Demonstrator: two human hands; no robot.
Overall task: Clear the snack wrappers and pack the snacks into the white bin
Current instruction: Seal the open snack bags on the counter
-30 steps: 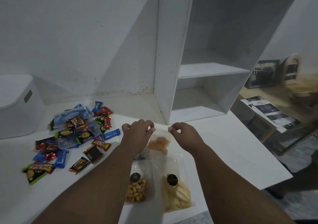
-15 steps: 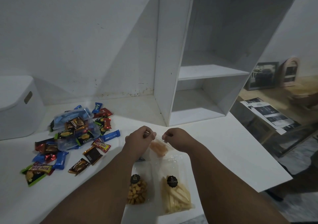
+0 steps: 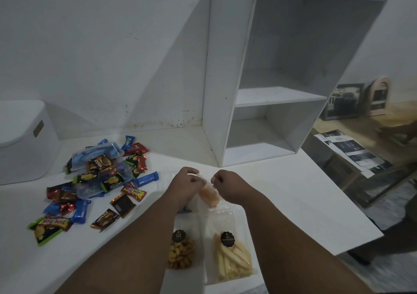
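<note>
My left hand and my right hand both pinch the top edge of a clear plastic pouch of orange snacks, held slightly off the white table. Closer to me lie a clear pouch of brown cubes and a clear pouch of pale sticks, each with a black round label. A pile of wrapped candy bars and wrappers covers the table's left part. The white bin stands at the far left with its lid on.
A white shelf unit stands on the table at the back, against the wall. The table's right edge drops to a lower wooden surface with printed papers and picture frames.
Both hands have drawn closer together and toward me, bunching the top of the orange-snack pouch and tilting it up from the table.
</note>
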